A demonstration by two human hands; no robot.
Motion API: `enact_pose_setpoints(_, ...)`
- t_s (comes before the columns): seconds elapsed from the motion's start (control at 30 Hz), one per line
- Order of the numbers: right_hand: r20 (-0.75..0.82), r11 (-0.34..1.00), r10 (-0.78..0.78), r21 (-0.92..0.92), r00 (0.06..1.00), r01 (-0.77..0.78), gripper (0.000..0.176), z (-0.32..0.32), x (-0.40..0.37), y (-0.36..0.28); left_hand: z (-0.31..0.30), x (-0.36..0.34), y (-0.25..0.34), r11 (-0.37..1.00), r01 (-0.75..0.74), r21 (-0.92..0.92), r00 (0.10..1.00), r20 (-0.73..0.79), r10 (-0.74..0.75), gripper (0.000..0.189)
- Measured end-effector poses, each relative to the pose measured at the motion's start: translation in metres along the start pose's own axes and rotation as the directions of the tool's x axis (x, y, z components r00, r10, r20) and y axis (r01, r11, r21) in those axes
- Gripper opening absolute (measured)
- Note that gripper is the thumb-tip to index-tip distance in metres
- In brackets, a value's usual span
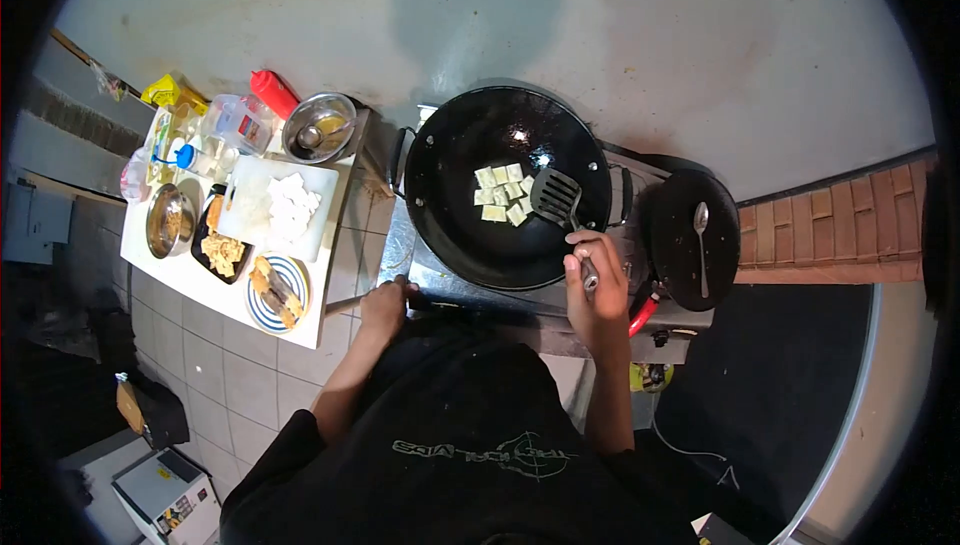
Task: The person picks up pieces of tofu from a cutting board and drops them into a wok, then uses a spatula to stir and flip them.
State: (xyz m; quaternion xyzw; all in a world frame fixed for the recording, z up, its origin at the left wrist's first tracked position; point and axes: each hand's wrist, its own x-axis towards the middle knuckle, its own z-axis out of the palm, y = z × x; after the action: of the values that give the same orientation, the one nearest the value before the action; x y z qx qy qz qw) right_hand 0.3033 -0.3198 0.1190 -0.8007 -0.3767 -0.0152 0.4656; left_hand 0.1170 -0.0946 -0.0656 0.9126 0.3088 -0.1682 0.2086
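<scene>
A large black wok (460,245) sits on a steel gas stove (430,278). Pale cubes, tofu by their look (503,191), lie grouped in the middle of the wok. My right hand (598,280) is closed round the handle of a slotted spatula (555,197), whose dark blade is inside the wok, just right of the cubes. Down at the stove's front left corner, my left hand (385,309) has its fingers curled on the edge; part of the grip is hidden.
A black lid (690,265) with a spoon (702,245) on it lies right of the wok. The left table holds a white cutting board (232,217) with white pieces, a striped plate (258,317), metal bowls (318,150) and a red squeeze bottle (272,95). A red hose (645,313) hangs by the stove.
</scene>
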Motion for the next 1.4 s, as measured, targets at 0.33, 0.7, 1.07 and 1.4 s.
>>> enact_pose_setpoints(0.33, -0.036, 0.999, 0.044, 0.03, 0.998, -0.043, 0.009, 0.007, 0.01, 0.002, -0.004, 0.004, -0.004, 0.997, -0.062, 0.051, 0.998, 0.013, 0.062, 0.039)
enact_pose_setpoints(0.7, -0.06, 1.0, 0.005, -0.021, 0.998, -0.007, 0.008, 0.007, 0.017, 0.01, -0.008, 0.003, 0.0, 0.998, -0.027, 0.055, 0.997, 0.067, 0.024, 0.041)
enact_pose_setpoints(1.07, -0.031, 1.0, -0.01, -0.015, 0.999, 0.009, 0.008, 0.014, 0.02, 0.014, 0.002, 0.004, -0.005, 0.999, -0.03, 0.012, 0.999, 0.016, 0.03, 0.041)
enact_pose_setpoints(1.4, -0.041, 1.0, 0.012, -0.009, 0.999, -0.012, 0.007, 0.009, 0.024, 0.004, -0.001, 0.006, -0.006, 0.997, -0.051, 0.05, 0.997, 0.055, 0.048, 0.044)
